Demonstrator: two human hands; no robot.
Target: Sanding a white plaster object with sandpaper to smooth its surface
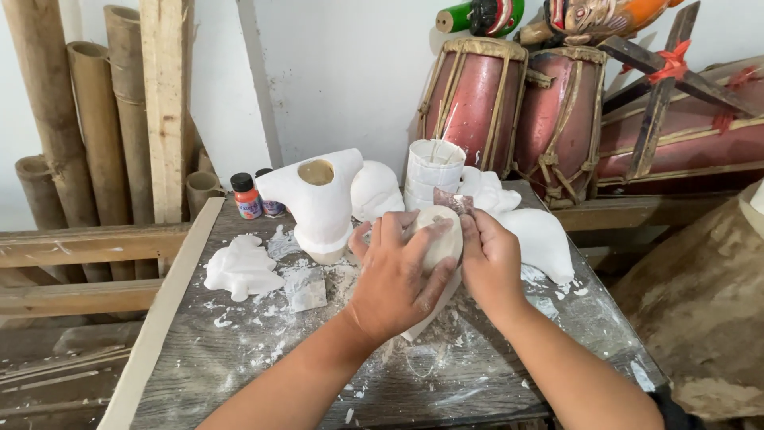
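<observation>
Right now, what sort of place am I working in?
Probably a craft workshop: white plaster figures on a dusty worktable, paint bottles, and bamboo poles with drums along the wall.

White wall [342, 72] behind a dusty grey wooden table [239, 366].

My left hand [395, 275] covers most of the white plaster piece [440, 239] — its lower part is hidden. The sandpaper scrap [453, 200] is half under my right hand [491, 259]. Both forearms are cut at bottom edge. Drums [513, 103] cut at top, approx.
</observation>
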